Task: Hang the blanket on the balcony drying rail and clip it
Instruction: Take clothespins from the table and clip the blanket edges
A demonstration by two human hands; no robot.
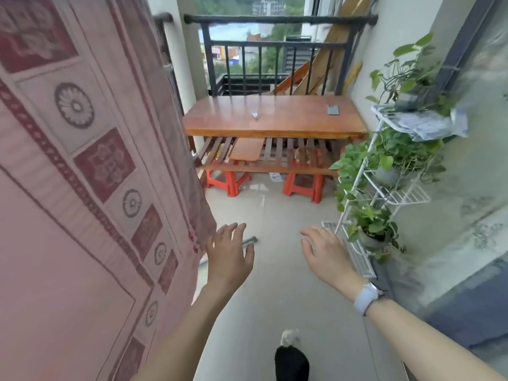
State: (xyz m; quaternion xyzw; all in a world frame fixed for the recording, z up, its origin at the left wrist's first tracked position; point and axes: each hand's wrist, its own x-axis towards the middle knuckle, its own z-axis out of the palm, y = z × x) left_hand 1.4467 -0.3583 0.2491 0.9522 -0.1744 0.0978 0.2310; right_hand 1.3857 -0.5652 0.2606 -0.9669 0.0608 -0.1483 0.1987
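The pink blanket [82, 188], patterned with dark red squares and round flowers, hangs down along the whole left side of the view; what it hangs from is out of sight above. My left hand [229, 254] is open, fingers spread, just right of the blanket's lower edge without touching it. My right hand [323, 251], with a pale watch on the wrist, is also open and empty over the floor. A small clip [255, 115] lies on the wooden table [275, 125] ahead.
The black balcony railing [275, 20] runs behind the table. A phone [333, 109] lies on the table; two red stools [302, 187] stand beneath it. A white plant rack [384, 174] with potted vines lines the right wall. A metal pole [247, 241] lies on the tiled floor.
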